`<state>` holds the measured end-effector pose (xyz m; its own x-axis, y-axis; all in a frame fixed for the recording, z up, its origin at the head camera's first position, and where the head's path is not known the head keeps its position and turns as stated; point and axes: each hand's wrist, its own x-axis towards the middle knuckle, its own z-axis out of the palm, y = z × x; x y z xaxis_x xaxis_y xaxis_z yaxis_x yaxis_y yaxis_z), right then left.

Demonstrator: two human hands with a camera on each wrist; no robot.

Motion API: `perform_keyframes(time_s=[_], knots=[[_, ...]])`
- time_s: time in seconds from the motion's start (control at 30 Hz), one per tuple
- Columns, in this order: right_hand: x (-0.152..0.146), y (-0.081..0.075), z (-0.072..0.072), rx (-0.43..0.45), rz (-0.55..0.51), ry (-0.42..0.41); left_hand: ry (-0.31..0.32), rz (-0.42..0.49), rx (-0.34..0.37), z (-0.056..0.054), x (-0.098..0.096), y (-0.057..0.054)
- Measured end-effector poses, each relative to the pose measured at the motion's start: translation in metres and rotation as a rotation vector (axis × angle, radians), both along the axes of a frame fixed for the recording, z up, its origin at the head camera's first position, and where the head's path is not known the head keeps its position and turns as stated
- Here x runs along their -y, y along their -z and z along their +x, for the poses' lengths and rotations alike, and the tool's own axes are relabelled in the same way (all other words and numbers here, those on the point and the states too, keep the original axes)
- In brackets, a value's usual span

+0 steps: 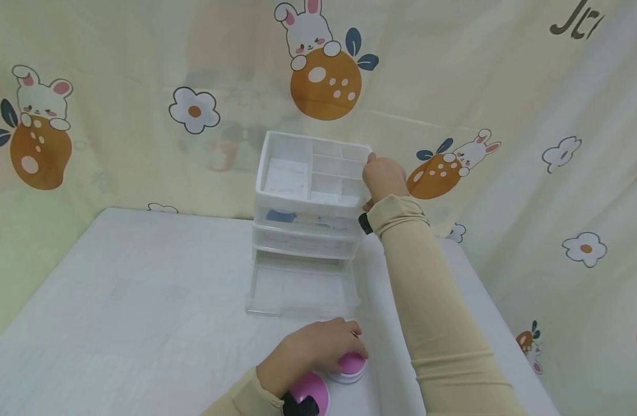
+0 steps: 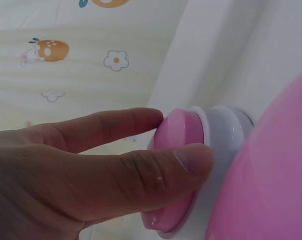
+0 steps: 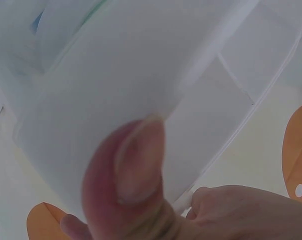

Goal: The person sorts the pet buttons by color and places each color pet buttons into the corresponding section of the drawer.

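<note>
A person in tan sleeves works with both hands at a white desk (image 1: 157, 300), where a white plastic drawer organizer (image 1: 297, 202) stands upright near the back, just short of twelve o'clock in the head view. The right hand (image 1: 385, 176) grips the organizer's side wall at two o'clock, its thumb (image 3: 140, 165) flat against the plastic in the right wrist view. The left hand (image 1: 326, 344), at six o'clock on the desk, pinches the pink knob (image 1: 351, 363) of a round white-based object (image 1: 347, 379) between thumb and finger. That object sits between five and six o'clock of the organizer, apart from it. Just beside it, at eight o'clock, lies a glossy pink rounded item (image 1: 314, 388), partly hidden behind the black wrist strap (image 1: 300, 406). The clear bottom drawer (image 1: 305, 286) is pulled out toward six o'clock; a blue item (image 1: 281, 215) shows through the upper drawer front. Up top, the tray is divided — one large compartment on the nine o'clock side, smaller ones toward three. Behind hangs a pale curtain (image 1: 141, 52) printed with rabbits, orange fruit and flowers.
</note>
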<state>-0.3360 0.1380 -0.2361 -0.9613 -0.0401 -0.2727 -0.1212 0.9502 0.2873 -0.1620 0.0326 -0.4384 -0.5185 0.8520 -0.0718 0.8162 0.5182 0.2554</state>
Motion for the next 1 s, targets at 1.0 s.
perform_keyframes(time_s=[1.0], knots=[[-0.0005, -0.0007, -0.0007, -0.002, 0.02, -0.019, -0.016, -0.043, 0.025, -0.0002, -0.0028, 0.0068]])
